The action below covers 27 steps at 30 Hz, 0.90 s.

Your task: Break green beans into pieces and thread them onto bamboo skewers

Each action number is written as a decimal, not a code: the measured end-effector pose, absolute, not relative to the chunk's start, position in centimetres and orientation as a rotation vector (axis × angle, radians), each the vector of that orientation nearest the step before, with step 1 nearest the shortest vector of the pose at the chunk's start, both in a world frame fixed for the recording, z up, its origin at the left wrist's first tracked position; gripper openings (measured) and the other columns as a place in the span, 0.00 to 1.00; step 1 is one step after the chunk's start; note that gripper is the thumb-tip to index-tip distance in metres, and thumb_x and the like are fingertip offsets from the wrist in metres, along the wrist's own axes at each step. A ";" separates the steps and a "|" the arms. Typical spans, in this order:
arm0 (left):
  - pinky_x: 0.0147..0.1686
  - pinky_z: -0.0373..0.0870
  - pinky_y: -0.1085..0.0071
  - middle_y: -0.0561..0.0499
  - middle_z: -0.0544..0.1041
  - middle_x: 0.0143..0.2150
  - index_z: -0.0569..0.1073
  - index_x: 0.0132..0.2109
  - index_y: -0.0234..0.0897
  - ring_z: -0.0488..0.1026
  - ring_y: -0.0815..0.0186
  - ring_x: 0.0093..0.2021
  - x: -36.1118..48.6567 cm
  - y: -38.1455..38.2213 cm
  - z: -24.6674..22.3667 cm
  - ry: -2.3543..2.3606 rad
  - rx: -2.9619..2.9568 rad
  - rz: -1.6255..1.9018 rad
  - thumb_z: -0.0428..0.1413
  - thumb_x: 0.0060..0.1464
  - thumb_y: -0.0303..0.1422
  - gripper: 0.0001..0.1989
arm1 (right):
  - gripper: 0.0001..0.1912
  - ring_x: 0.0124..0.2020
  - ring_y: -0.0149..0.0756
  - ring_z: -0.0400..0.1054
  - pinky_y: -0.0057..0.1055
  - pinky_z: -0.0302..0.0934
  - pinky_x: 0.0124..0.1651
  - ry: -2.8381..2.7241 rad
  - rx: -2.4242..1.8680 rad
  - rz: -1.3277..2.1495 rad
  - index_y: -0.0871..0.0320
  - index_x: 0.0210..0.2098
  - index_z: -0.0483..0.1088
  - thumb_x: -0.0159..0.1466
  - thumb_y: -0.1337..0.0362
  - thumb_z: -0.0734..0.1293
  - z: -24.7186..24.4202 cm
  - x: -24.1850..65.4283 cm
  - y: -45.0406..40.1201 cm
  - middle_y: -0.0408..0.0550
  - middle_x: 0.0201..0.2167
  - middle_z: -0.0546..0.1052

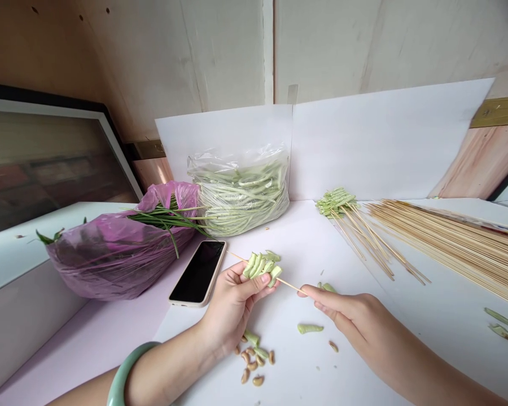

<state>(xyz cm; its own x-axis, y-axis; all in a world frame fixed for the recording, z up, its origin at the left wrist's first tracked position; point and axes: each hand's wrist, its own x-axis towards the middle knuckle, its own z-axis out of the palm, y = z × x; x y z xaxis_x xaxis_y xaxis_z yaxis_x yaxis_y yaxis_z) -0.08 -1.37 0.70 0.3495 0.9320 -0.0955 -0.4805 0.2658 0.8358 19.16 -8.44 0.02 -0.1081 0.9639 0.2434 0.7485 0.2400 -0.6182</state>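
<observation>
Between the thumb and fingers of my left hand (239, 293) is a row of cut green bean pieces (260, 266), threaded side by side on a thin bamboo skewer (291, 286). The skewer slants down to the right, its far tip poking out beyond the beans. My right hand (347, 310) pinches the skewer's lower end. Under my left wrist lie several tan bean seeds (250, 361) and a few bean scraps (261, 352). A loose bean piece (310, 328) rests below my right fingertips, and another bean piece (328, 287) is partly hidden behind that hand.
A phone (198, 272) lies left of my hands. Behind it are a purple bag (118, 254) of green stalks and a clear bag (245, 197) of long beans. Finished bean skewers (336, 200) and a bundle of bare skewers (449, 239) lie at right, with bean strips (506, 332) nearer.
</observation>
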 end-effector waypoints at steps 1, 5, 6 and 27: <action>0.37 0.76 0.75 0.50 0.79 0.28 0.78 0.30 0.30 0.76 0.69 0.30 -0.1 -1.3 0.6 0.670 0.806 1.060 0.67 0.40 0.24 0.07 | 0.20 0.30 0.41 0.78 0.26 0.71 0.30 -1.912 -1.561 0.462 0.50 0.47 0.77 0.63 0.64 0.56 0.1 19.1 -8.4 0.44 0.30 0.83; 0.40 0.77 0.73 0.49 0.80 0.31 0.78 0.31 0.30 0.76 0.70 0.31 -0.2 -1.3 0.4 0.653 0.791 1.080 0.67 0.41 0.22 0.07 | 0.21 0.34 0.40 0.78 0.25 0.71 0.33 -1.940 -1.541 0.505 0.54 0.47 0.76 0.63 0.65 0.56 0.6 19.1 -8.4 0.47 0.34 0.83; 0.40 0.77 0.73 0.49 0.80 0.31 0.78 0.31 0.30 0.76 0.70 0.32 -0.3 -1.3 0.4 0.649 0.791 1.085 0.66 0.41 0.22 0.07 | 0.21 0.35 0.40 0.78 0.25 0.71 0.34 -1.948 -1.539 0.516 0.55 0.48 0.76 0.63 0.66 0.56 0.7 19.1 -8.3 0.47 0.35 0.83; 0.60 0.56 0.54 0.42 0.67 0.61 0.66 0.59 0.41 0.61 0.53 0.61 -1.5 1.1 -0.1 0.926 2.162 0.842 0.56 0.55 0.37 0.24 | 0.19 0.35 0.39 0.77 0.27 0.70 0.32 -1.791 -1.659 0.162 0.52 0.45 0.77 0.62 0.68 0.57 3.3 23.9 -7.1 0.44 0.36 0.83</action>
<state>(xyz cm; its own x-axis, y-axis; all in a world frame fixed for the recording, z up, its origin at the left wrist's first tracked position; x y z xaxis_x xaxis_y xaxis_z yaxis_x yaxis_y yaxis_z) -1.49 1.14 -0.07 0.5483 0.7797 0.3024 0.3753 -0.5526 0.7442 23.86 -7.08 3.28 0.0452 0.9200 0.3893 0.8353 0.1789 -0.5198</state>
